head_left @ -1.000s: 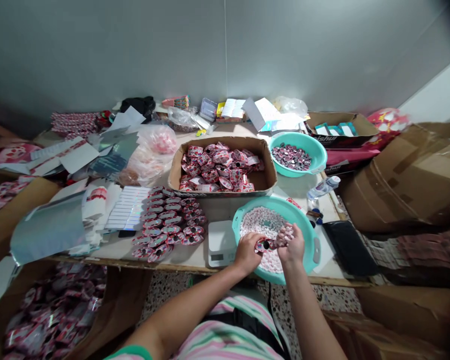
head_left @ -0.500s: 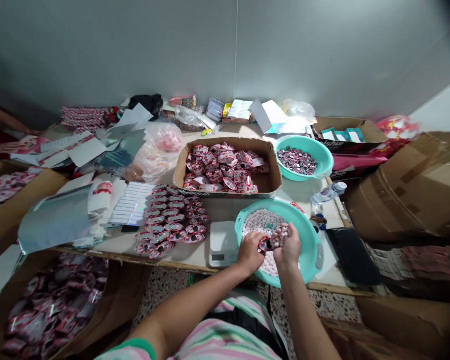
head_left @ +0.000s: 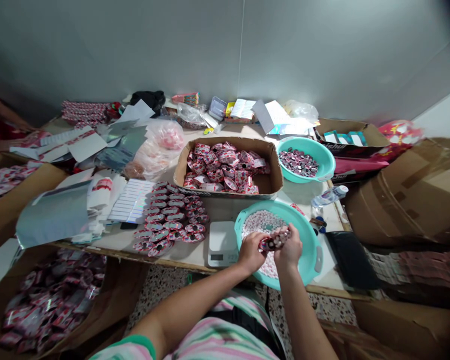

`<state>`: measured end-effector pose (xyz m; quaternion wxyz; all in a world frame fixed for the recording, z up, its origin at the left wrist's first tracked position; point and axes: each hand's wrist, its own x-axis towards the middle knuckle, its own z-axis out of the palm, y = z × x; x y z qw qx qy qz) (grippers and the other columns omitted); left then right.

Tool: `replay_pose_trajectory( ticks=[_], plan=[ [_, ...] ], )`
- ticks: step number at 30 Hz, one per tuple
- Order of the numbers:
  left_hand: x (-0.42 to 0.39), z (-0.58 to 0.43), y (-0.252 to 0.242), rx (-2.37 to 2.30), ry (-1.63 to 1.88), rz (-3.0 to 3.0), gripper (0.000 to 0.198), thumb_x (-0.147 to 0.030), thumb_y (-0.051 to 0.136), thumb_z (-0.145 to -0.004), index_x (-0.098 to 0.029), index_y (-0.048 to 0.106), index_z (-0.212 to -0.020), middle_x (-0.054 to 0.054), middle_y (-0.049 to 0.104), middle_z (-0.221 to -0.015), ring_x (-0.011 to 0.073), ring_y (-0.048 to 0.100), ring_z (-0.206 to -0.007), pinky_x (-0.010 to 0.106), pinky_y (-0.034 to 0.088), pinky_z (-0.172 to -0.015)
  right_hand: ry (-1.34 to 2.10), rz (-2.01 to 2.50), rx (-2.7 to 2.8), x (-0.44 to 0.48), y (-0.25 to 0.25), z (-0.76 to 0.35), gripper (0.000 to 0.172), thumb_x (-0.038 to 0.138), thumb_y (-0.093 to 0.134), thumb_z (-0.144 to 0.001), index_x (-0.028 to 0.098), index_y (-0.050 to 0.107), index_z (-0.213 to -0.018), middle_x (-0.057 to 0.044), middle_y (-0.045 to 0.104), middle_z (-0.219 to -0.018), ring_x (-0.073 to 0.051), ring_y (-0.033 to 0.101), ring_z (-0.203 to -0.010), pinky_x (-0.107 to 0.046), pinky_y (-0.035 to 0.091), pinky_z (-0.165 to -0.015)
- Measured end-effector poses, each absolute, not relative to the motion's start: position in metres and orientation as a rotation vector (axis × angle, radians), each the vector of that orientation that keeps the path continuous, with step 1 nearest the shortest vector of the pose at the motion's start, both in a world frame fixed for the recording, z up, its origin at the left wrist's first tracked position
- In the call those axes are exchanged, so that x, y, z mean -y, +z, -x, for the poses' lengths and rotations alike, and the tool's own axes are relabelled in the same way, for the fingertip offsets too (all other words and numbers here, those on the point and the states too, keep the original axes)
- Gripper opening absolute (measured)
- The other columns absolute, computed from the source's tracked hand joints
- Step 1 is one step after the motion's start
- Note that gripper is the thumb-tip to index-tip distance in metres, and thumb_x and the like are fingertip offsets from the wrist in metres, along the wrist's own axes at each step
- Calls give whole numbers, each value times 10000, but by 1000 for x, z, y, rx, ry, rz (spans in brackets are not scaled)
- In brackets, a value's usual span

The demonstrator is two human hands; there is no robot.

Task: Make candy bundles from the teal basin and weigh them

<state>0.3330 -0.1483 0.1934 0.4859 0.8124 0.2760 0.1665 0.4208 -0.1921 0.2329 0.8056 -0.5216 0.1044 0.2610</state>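
My left hand grips a small red-and-pink printed carton, tilted, its open mouth facing my right hand. My right hand is cupped round a handful of small pale pink pieces, which look like candies, and holds them against the carton's mouth. Both hands are over a turquoise basin with many of the same pale pieces spread in it. Fingers hide most of the carton.
A white scale stands left of the basin, beside rows of upright cartons. Behind are a cardboard box of cartons and another turquoise basin of dark round pieces. A bottle and black pouch lie right. Another person's arm shows far left.
My right hand has tipped toward the carton, and the pale pieces have shifted closer to its mouth. My left hand still holds the carton in nearly the same place.
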Motion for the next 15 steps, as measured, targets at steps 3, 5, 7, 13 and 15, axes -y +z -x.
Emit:
replay_pose_trajectory(
  ticks=[3,5,7,13,15],
  plan=[
    [148,-334,193,-668,411,-1977,368,-89,590,-677,-234,640,-1012,32,661,-983,210,586,-944,321,471,-824,529,1140,-233,191,232,-422,303,425,544,-785,202,428,-615,60,452,-518,-87,469,-467,-219,409,-473],
    [148,-334,192,-666,410,-1982,365,-90,593,-676,-232,640,-1009,32,661,-984,209,587,-945,318,473,-824,513,1152,-249,191,231,-423,302,424,545,-786,201,431,-616,62,447,-518,-83,455,-455,-216,391,-453],
    [148,-334,192,-670,411,-1983,365,-88,595,-675,-231,642,-1007,32,663,-985,208,590,-944,316,474,-825,501,1168,-264,190,231,-424,313,431,544,-789,203,424,-611,68,421,-500,-76,419,-425,-212,352,-418],
    [148,-336,196,-674,406,-1971,346,-100,601,-677,-234,647,-993,28,664,-972,203,599,-920,315,478,-820,483,1182,-250,188,237,-422,361,469,552,-787,204,409,-589,83,362,-456,-63,359,-385,-207,304,-387],
    [148,-336,198,-669,401,-1968,342,-99,603,-669,-228,649,-982,30,666,-964,205,604,-913,315,482,-814,471,1164,-258,188,240,-421,350,446,567,-783,199,418,-584,78,378,-460,-62,369,-390,-207,304,-390]
  ],
)
